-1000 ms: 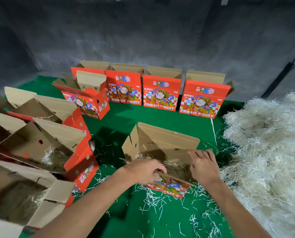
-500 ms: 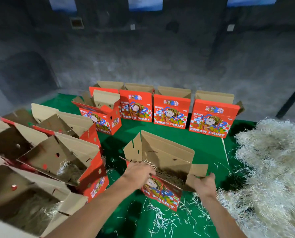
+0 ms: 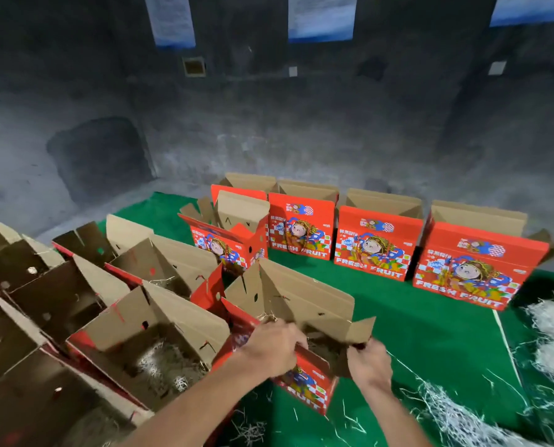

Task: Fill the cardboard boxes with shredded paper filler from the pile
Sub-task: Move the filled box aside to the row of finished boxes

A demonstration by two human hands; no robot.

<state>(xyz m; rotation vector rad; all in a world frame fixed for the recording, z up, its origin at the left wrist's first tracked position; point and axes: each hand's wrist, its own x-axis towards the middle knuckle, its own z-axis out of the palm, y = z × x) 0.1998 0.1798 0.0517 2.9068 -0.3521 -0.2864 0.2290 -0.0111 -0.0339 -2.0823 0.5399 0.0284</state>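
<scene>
Both hands' fingers gripping the red box (image 3: pixel 304 379), seemingly hard against filled boxes (image 3: pixel 159 343); shredded paper (image 3: pixel 553 337) rightward.

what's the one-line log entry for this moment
left hand grips box front wall | right hand grips side flap | filler inside | pile right

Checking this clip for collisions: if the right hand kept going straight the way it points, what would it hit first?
Probably the brown end flap of the held box, which the right hand already grips; depth beyond is unclear.
</scene>
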